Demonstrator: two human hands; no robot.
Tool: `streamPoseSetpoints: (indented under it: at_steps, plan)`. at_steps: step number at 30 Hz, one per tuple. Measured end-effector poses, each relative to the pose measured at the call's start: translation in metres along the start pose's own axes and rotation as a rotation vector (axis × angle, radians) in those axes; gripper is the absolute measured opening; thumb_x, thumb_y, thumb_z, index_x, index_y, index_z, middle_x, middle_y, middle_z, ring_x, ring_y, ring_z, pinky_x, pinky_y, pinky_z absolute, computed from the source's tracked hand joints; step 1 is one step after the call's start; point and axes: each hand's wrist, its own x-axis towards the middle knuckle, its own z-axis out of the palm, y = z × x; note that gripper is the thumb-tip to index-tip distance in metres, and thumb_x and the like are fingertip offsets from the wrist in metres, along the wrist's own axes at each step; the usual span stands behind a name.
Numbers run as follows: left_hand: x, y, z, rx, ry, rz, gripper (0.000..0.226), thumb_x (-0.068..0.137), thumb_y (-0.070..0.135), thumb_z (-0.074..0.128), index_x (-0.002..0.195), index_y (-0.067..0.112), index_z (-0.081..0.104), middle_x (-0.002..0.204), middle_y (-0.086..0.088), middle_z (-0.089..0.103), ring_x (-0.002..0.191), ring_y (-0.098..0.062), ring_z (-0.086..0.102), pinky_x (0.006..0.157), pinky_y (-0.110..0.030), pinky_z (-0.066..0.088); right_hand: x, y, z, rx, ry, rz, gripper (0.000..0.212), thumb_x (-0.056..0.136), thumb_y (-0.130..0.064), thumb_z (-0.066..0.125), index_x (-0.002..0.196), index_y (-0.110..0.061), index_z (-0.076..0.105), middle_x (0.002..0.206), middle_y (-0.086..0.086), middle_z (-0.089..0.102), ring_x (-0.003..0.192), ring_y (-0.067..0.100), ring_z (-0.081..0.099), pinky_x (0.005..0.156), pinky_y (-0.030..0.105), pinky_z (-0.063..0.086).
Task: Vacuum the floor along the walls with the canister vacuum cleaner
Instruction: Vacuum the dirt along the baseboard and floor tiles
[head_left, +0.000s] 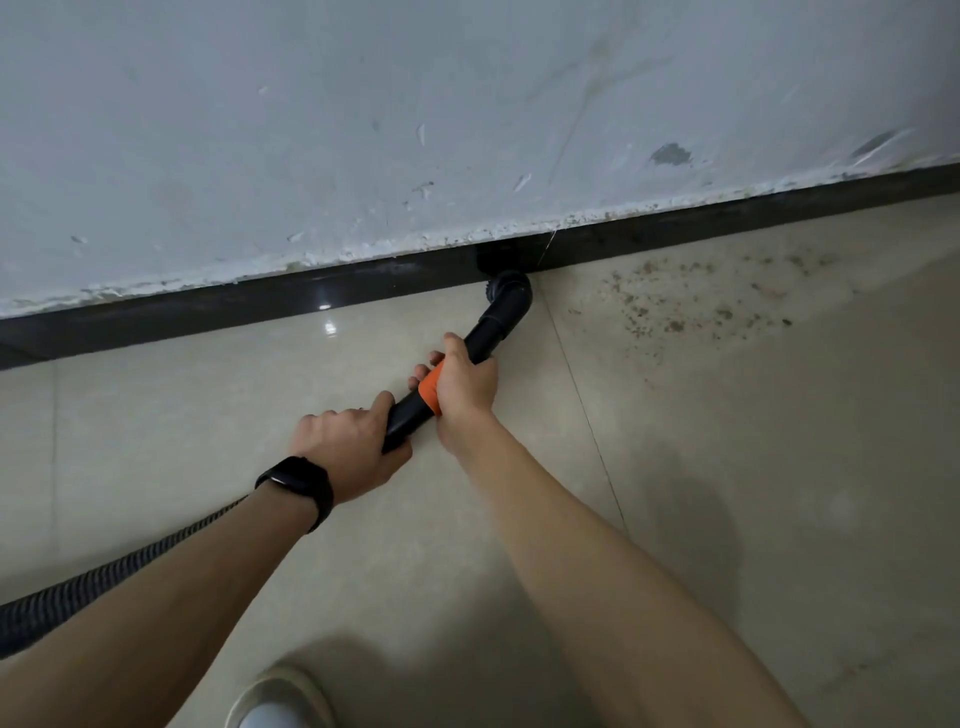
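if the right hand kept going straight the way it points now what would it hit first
The right hand, its grip round the black wand, points along it toward the wall. It would probably meet the wand's bent elbow first, then the dark skirting board right behind it.

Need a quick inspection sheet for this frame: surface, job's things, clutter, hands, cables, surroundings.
Surface: glossy beige tile floor, grout lines visible, light glare near the baseboard.
Job's things: black vacuum wand with an orange band; its nozzle sits at the foot of the baseboard. Canister not in view.
Clutter: brown debris scattered on the floor right of the nozzle.
Hands: left hand grips the wand's rear end; right hand grips it further forward, over the orange band.
Cables: ribbed black hose runs off the left edge; no power cord seen.
Surroundings: scuffed, chipped wall; black wristband on the left wrist; shoe at the bottom edge.
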Motion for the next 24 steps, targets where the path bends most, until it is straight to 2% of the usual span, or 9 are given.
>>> streamPoseSetpoints:
  at_steps: [4, 11, 17, 21, 24]
  plan:
    - [0.004, -0.014, -0.004, -0.035, -0.051, 0.015, 0.035, 0.087, 0.06, 0.044, 0.101, 0.029, 0.037, 0.058, 0.01, 0.044, 0.051, -0.018, 0.048, 0.051, -0.028, 0.035, -0.003, -0.001, 0.011, -0.015, 0.007, -0.016, 0.02, 0.095, -0.01, 0.057, 0.113, -0.007, 0.05, 0.068, 0.006, 0.056, 0.043, 0.015, 0.052, 0.05, 0.031, 0.052]
    - [-0.022, -0.021, -0.011, -0.038, -0.212, 0.091, 0.031, 0.084, 0.06, 0.042, 0.099, 0.032, 0.037, 0.061, 0.009, 0.049, 0.051, -0.012, 0.05, 0.05, -0.028, 0.032, -0.025, 0.024, 0.0, 0.057, 0.035, 0.007, 0.024, 0.095, -0.011, 0.06, 0.115, -0.009, 0.046, 0.071, 0.007, 0.055, 0.042, 0.015, 0.051, 0.051, 0.032, 0.051]
    - [-0.029, -0.006, -0.016, 0.018, -0.304, 0.221, 0.032, 0.088, 0.062, 0.038, 0.097, 0.031, 0.035, 0.06, 0.009, 0.05, 0.05, -0.012, 0.05, 0.046, -0.028, 0.03, -0.038, 0.038, -0.033, 0.184, 0.189, -0.006, 0.028, 0.094, -0.016, 0.063, 0.119, -0.011, 0.05, 0.082, 0.008, 0.062, 0.048, 0.015, 0.058, 0.06, 0.034, 0.056]
    - [-0.025, 0.03, -0.026, 0.052, -0.354, 0.266, 0.032, 0.091, 0.06, 0.039, 0.096, 0.03, 0.031, 0.064, 0.008, 0.05, 0.053, -0.015, 0.048, 0.051, -0.031, 0.034, -0.042, 0.025, -0.062, 0.284, 0.314, -0.032, 0.02, 0.093, -0.016, 0.065, 0.109, -0.014, 0.053, 0.081, 0.007, 0.063, 0.044, 0.014, 0.057, 0.054, 0.03, 0.054]
    - [-0.014, 0.056, -0.033, 0.075, -0.396, 0.29, 0.035, 0.092, 0.058, 0.042, 0.105, 0.026, 0.037, 0.072, 0.007, 0.051, 0.062, -0.02, 0.051, 0.058, -0.031, 0.038, -0.04, 0.012, -0.082, 0.331, 0.381, -0.053, 0.022, 0.094, -0.015, 0.065, 0.112, -0.011, 0.054, 0.082, 0.006, 0.062, 0.041, 0.013, 0.055, 0.051, 0.03, 0.053]
